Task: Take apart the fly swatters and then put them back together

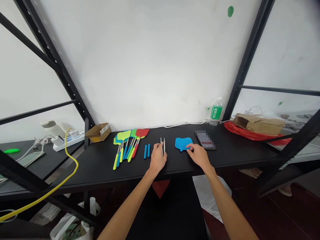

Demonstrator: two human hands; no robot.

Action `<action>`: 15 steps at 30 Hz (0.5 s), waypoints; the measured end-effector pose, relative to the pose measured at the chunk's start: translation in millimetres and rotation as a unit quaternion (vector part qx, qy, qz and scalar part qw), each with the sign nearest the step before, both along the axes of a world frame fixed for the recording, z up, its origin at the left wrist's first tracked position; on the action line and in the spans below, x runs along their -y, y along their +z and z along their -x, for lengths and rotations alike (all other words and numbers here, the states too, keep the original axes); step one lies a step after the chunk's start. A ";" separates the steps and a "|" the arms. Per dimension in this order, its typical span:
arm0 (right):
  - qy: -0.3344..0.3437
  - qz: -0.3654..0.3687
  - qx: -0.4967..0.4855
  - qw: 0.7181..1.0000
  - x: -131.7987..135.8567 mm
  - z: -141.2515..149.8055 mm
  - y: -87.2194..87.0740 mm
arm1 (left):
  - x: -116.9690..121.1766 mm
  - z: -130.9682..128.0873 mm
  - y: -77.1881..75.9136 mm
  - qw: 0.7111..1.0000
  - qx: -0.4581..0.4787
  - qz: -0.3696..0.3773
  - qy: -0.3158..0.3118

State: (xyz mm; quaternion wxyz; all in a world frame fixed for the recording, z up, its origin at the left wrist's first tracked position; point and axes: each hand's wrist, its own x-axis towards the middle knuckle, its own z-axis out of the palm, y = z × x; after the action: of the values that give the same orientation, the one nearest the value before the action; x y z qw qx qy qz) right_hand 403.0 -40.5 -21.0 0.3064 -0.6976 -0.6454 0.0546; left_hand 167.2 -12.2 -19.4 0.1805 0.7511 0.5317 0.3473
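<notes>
My left hand (158, 157) is closed at two slim metal rods (164, 146) lying side by side on the black table. Its fingers are on the left rod and partly hide it. With its thumb and fingers, my right hand (199, 155) pinches the lower right edge of a blue fly swatter head (182, 143), which has no rod on it. Left of my left hand lie two loose blue handles (147, 151). Further left, several assembled fly swatters (128, 146) in yellow, blue, green and red rest in an overlapping group.
A blurred phone (205, 139) lies right of the swatter head, with a water bottle (216, 112) behind it. An open cardboard box (98, 132) stands at the table's left end. A yellow cable (72, 173) hangs at left; black frame posts (246, 63) flank the table.
</notes>
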 end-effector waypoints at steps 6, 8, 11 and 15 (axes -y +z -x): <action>0.000 -0.012 -0.032 0.999 -1.4 -2.4 -2.4 | 5.5 -0.3 2.5 0.999 -0.017 -0.032 -0.009; 0.001 -0.015 -0.042 0.999 -0.9 -2.0 -2.0 | 8.7 7.5 12.1 0.997 -0.044 -0.058 0.002; 0.000 -0.020 -0.053 0.998 -0.1 -1.2 -0.7 | 11.2 38.5 27.7 0.986 -0.109 -0.112 0.055; -0.004 -0.019 -0.056 0.998 0.1 -0.5 -0.2 | 11.5 99.2 30.6 0.954 -0.227 -0.090 0.176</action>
State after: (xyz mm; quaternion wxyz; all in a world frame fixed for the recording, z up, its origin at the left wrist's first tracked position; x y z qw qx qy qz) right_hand 403.5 -40.6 -21.2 0.3555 -0.6902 -0.6252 0.0795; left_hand 68.0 -23.8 11.3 -0.0772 0.7176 0.6492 0.2400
